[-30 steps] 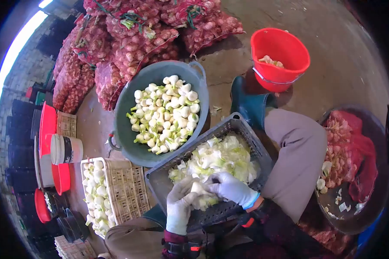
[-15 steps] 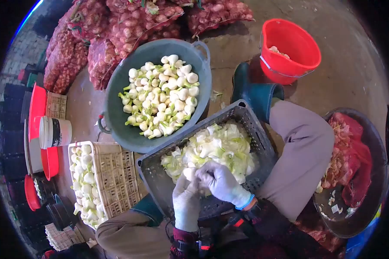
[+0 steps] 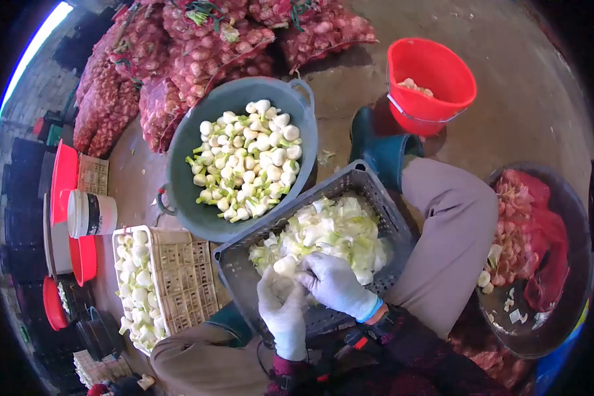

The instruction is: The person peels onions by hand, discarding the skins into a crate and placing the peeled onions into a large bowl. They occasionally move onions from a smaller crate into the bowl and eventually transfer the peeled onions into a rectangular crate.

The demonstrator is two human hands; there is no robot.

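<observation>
A white peeled garlic bulb [image 3: 285, 266] is held up over the dark plastic crate [image 3: 228, 264]. My left hand [image 3: 280, 313], in a pale glove, cups it from below with fingertips and thumb around it. From the right, my gloved right hand [image 3: 340, 287] has its fingers pinched together against the bulb's side; the exact contact there is partly hidden. Beneath both hands, a heap of white and green garlic peels [image 3: 330, 231] fills much of the crate. Beyond it stands a grey-green tub [image 3: 178, 158] with many peeled bulbs [image 3: 251, 158].
On the left, a white basket [image 3: 185, 277] holds more bulbs. Red mesh sacks [image 3: 198, 59] are piled at the back. A red bucket [image 3: 432, 86] stands beyond my boot [image 3: 383, 152]. To the right, a dark basin [image 3: 508, 336] contains a red net [image 3: 548, 264] and unpeeled garlic [image 3: 515, 224].
The bulb shows more clearly now, as my left fingers have spread slightly around it and my right hand has turned a little. The whole view has shifted slightly.
</observation>
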